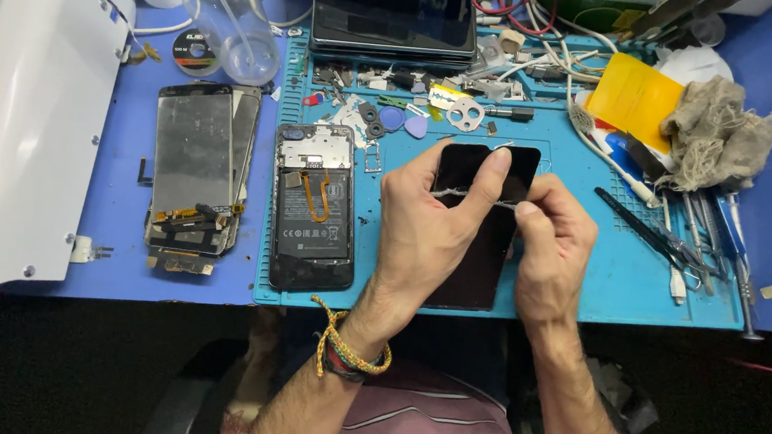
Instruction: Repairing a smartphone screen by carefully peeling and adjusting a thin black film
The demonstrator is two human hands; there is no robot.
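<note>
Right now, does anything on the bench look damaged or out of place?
The opened phone lies with its back off, insides bare. Small loose parts are scattered above it. A whitish strip stretches between the left hand and right hand over the black panel.

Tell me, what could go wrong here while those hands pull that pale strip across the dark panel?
The thin pale strip, pinched between the left hand and right hand, could snap or tear. The black panel rests under both hands and might crack if pressed hard. The opened phone lies bare right beside the left hand, so a slip could knock it.
</note>
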